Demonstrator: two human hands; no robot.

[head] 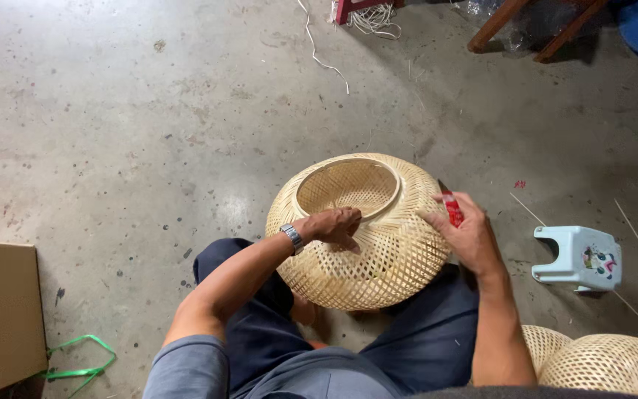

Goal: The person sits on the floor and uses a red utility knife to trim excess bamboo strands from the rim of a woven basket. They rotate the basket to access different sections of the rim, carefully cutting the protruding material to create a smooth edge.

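Bamboo basket (367,236), round w/ open rim ring, rests on the seated person's lap above the concrete floor (112,133). Left hand (334,225) grips the rim, fingers curled over its near edge. Right hand (470,236) steadies the side, fingers pinching a small red tool (452,209). Weave looks complete; rim apparently being finished. More baskets (599,362) lie at lower right, plastic stool (579,257) nearby.

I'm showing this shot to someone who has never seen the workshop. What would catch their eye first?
Most striking is the round woven bamboo basket in the middle, resting on the seated person's lap. The left hand grips its ring-shaped rim, and the right hand holds a small red tool against its side. A pale blue plastic stool stands on the concrete floor to the right.
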